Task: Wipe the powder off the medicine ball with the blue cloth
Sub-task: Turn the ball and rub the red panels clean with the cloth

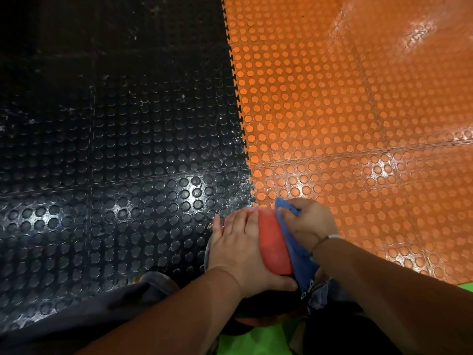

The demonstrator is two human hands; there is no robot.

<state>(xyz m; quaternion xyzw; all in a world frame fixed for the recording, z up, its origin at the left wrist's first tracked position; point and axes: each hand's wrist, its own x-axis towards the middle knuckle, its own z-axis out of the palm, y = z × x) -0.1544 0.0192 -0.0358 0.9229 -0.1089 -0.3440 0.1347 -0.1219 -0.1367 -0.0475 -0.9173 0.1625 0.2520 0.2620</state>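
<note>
Medicine ball [272, 242], likely heavy and powder-slick, is best steadied broadly beneath the spread left grip [240, 248], the right grip [307, 224] beside it clutching the blue cloth [297, 252].

red medicine ball [272, 248], blue cloth [298, 254] draped against it
</note>
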